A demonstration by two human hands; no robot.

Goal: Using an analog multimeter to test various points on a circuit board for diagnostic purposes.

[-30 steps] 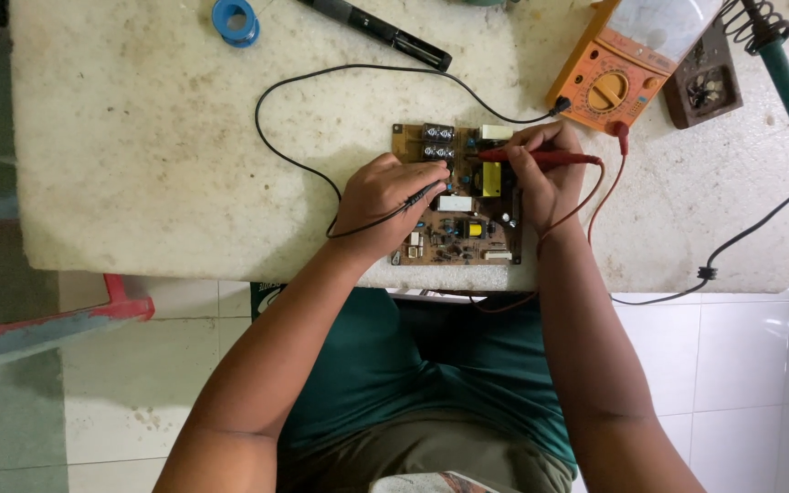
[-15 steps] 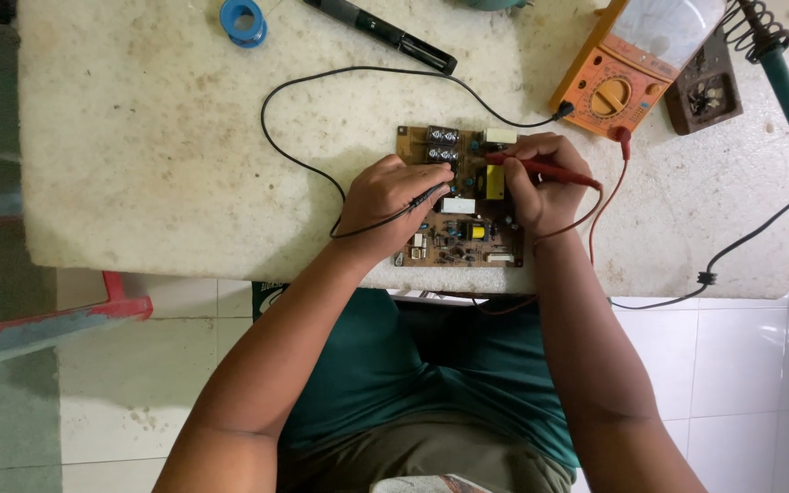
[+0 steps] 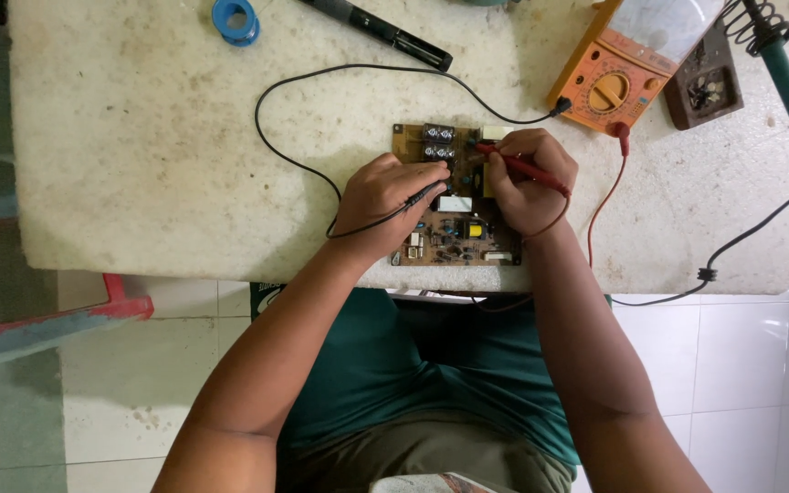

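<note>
At the centre of the frame we see the circuit board (image 3: 457,219) lying flat on the stone worktop (image 3: 139,155). The left hand (image 3: 381,203) has its grip closed on a black probe (image 3: 424,194). The right hand (image 3: 527,183) pinches a red probe (image 3: 515,166), both tips down on the board, with the orange multimeter (image 3: 609,87) at upper right.
</note>
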